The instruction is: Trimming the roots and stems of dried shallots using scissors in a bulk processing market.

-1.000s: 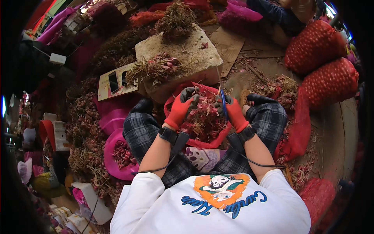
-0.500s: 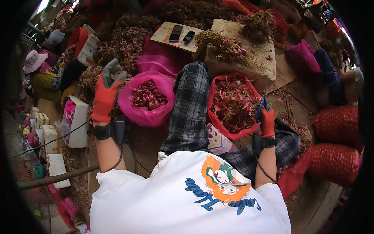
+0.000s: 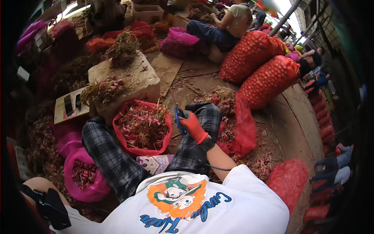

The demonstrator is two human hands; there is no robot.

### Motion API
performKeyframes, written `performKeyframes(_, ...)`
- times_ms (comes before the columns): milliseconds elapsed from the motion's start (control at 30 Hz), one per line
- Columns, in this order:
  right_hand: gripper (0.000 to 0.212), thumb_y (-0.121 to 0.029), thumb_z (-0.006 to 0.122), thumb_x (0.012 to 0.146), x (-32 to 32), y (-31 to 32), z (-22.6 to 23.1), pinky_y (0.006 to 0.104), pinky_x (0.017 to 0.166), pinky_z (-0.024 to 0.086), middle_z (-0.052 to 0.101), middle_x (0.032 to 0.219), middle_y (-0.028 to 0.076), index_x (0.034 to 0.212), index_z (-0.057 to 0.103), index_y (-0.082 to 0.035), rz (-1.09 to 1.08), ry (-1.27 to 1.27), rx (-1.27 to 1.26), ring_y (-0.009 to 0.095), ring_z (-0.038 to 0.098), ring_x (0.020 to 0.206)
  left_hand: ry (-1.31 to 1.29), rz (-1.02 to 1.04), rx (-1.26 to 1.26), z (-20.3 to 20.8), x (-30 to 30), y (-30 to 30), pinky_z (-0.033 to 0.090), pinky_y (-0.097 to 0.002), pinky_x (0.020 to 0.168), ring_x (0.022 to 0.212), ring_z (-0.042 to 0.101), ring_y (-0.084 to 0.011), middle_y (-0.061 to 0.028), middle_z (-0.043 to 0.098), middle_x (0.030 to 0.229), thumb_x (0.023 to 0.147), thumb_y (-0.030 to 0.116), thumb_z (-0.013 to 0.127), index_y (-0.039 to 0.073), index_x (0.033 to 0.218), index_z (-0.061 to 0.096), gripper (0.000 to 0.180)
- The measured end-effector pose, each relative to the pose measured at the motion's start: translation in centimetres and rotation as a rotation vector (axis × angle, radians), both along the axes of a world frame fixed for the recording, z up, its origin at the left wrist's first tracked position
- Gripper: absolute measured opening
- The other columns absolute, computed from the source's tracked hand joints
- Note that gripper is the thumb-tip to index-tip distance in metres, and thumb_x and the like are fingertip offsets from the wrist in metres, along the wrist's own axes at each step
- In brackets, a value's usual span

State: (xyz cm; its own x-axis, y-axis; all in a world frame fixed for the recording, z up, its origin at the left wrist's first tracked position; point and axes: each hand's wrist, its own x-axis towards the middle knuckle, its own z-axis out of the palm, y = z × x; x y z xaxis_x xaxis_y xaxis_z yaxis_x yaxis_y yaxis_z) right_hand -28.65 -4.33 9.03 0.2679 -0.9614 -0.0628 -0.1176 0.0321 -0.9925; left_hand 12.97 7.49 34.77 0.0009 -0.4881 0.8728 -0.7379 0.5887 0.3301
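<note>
My right hand (image 3: pixel 191 125), in a red glove with dark fingertips, is closed around blue-handled scissors (image 3: pixel 179 121), their blades pointing up and away from me. Just left of it stands an open red mesh bag (image 3: pixel 170 134) full of shallot trimmings and dry stalks (image 3: pixel 142 124). At the lower left my left forearm shows a black wrist strap with a box-like device (image 3: pixel 52 208); the hand itself lies outside the picture. Peeled-looking red shallots (image 3: pixel 84 173) fill an open pink bag (image 3: pixel 71 186) beside my left knee.
Dry shallot bunches (image 3: pixel 103 89) lie on a foam block (image 3: pixel 138 72) ahead. Left of it, a phone (image 3: pixel 68 105) rests on a board (image 3: pixel 60 113). Full red mesh sacks (image 3: pixel 269 82) stand to the right. Another person (image 3: pixel 233 21) sits beyond.
The view has swung to the right, bringing the full sacks and more people in. My left hand has left the picture. The right hand still grips the scissors.
</note>
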Motion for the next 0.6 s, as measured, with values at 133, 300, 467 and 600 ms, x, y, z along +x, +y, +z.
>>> performKeyframes(133, 0.025, -0.021, 0.062, 0.076, 0.4, 2.5, 0.3, 0.025, 0.061, 0.041, 0.057, 0.071, 0.001, 0.09, 0.06, 0.0, -0.034, 0.081, -0.047, 0.007, 0.049, 0.067, 0.06, -0.278, -0.153, 3.9, -6.0, -8.6, 0.042, -0.019, 0.056, 0.066, 0.054, -0.0112, -0.0091, 0.058, 0.086, 0.089, 0.011, 0.048, -0.003, 0.114, 0.052, 0.029)
performKeyframes(300, 0.025, -0.024, 0.06, 0.077, 0.4, 5.7, -0.7, 0.0268, 0.061, 0.043, 0.058, 0.072, 0.003, 0.091, 0.06, -0.003, -0.101, 0.134, -0.047, 0.009, 0.052, 0.065, 0.085, -0.323, -0.383, 10.6, -9.0, -10.5, 0.041, -0.0187, 0.054, 0.064, 0.053, -0.0109, -0.0093, 0.059, 0.085, 0.09, 0.013, 0.048, -0.003, 0.113, 0.052, 0.029)
performKeyframes(467, 0.035, -0.031, 0.06, 0.078, 0.2, 6.2, -4.6, 0.0269, 0.072, 0.043, 0.062, 0.084, 0.002, 0.104, 0.06, -0.007, -0.02, 0.147, 0.02, 0.009, 0.054, 0.075, 0.139, -0.207, -0.511, 14.0, -9.1, -9.1, 0.04, -0.0184, 0.053, 0.062, 0.053, -0.0106, -0.0095, 0.059, 0.085, 0.09, 0.014, 0.048, -0.003, 0.113, 0.052, 0.029)
performKeyframes(600, 0.032, -0.033, 0.059, 0.074, 0.3, 4.6, -6.6, 0.0308, 0.066, 0.046, 0.064, 0.077, 0.006, 0.094, 0.061, -0.008, -0.012, 0.241, 0.019, 0.016, 0.06, 0.07, 0.249, -0.228, -0.322, 11.3, -14.0, -8.6, 0.04, -0.0182, 0.051, 0.06, 0.052, -0.0103, -0.0097, 0.059, 0.084, 0.09, 0.015, 0.047, -0.003, 0.112, 0.052, 0.029)
